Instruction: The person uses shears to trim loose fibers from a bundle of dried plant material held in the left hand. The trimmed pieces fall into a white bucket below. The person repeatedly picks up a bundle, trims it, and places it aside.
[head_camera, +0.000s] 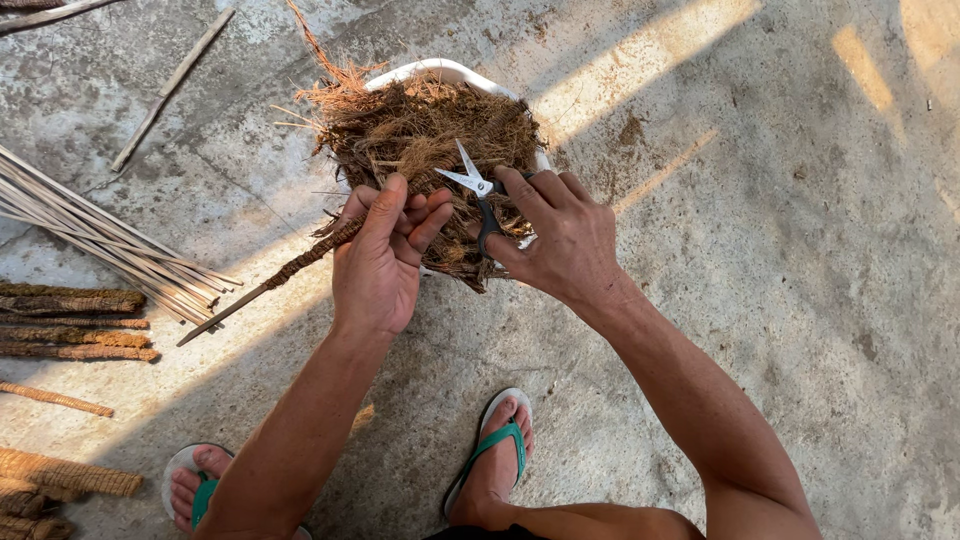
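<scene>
— Left hand (378, 262) grips the thin fibre-wrapped wooden stick (300, 262), slanted over the concrete floor (780, 250)?

— Yes; right hand (560, 238) holds small black-handled scissors (478, 192), blades parted, above the white basin of brown coconut fibre (425, 135), likely catching trimmings.

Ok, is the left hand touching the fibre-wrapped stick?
Touching. The head view shows the left hand closed around the upper end of the fibre-wrapped stick, with fingers and thumb pinching it.

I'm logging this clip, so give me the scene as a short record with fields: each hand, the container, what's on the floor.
left hand: grips a fibre-wrapped stick at its upper end
right hand: holds scissors, blades open
container: white tub heaped with brown fibre, behind both hands
floor left: bare sticks; wrapped sticks
feet: green sandals
</scene>
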